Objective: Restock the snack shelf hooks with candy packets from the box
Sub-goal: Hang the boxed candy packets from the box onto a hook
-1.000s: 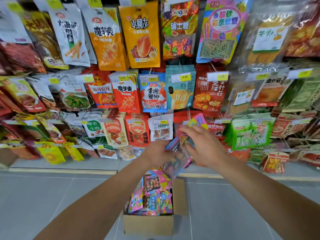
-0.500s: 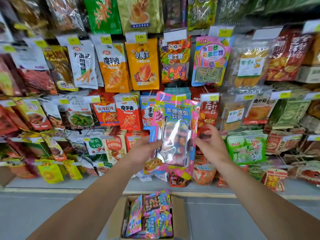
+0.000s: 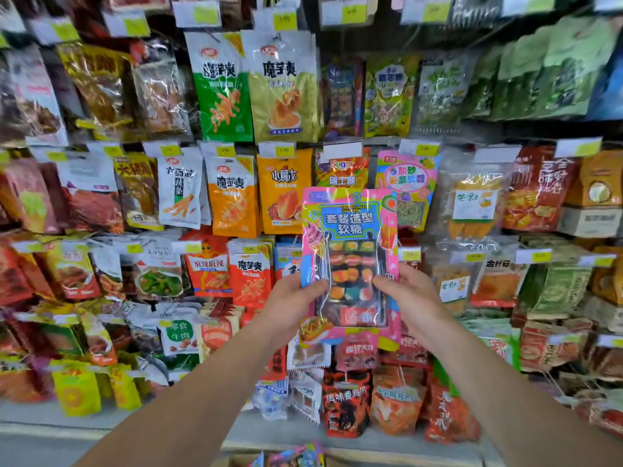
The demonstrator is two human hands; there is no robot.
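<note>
While both hands hold one packet up, the scene reads as follows.

Shelf: the shelf [image 3: 101,416] fills the view, rows of snack bags hanging from hooks behind yellow price tags [image 3: 285,150]; its pale base ledge runs along the bottom.
Hung bags: an orange bag [image 3: 285,193] hangs just left of the raised packet's top; a pink bag [image 3: 409,173] hangs just right of it, partly covered by the packet's upper corner.
Packet: the candy packet [image 3: 350,264] is upright, facing the camera, in front of the middle rows; pink border, blue label, clear window showing sushi-shaped sweets.
Left hand: the left hand [image 3: 290,306] grips the packet's lower left edge, thumb across the front.
Right hand: the right hand [image 3: 413,298] grips the lower right edge, thumb on the clear window.
Box: only tops of colourful packets in the box [image 3: 296,458] show at the bottom edge, blurred.
</note>
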